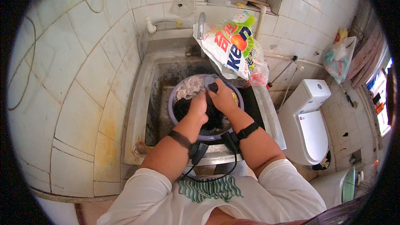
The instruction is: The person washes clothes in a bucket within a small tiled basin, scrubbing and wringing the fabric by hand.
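Both my hands are closed on a dark cloth [209,95] over a light purple basin [171,103]. My right hand [224,98] grips it from the right, and a dark bunched end shows above the thumb. My left hand [198,107] is on the cloth's left side, its fingers partly hidden. Inside the basin lie a pale patterned cloth [191,85] by the far left rim and more black cloth [214,118] under my hands. How far the held cloth joins the black heap, I cannot tell.
The basin stands in a worn, stained sink [135,104]. A faucet [201,25] rises at the back beside a large white-and-green detergent bag [233,43]. To the right are a white toilet [310,129] and a hanging plastic bag [339,58]. A tiled wall [79,96] stands close on the left.
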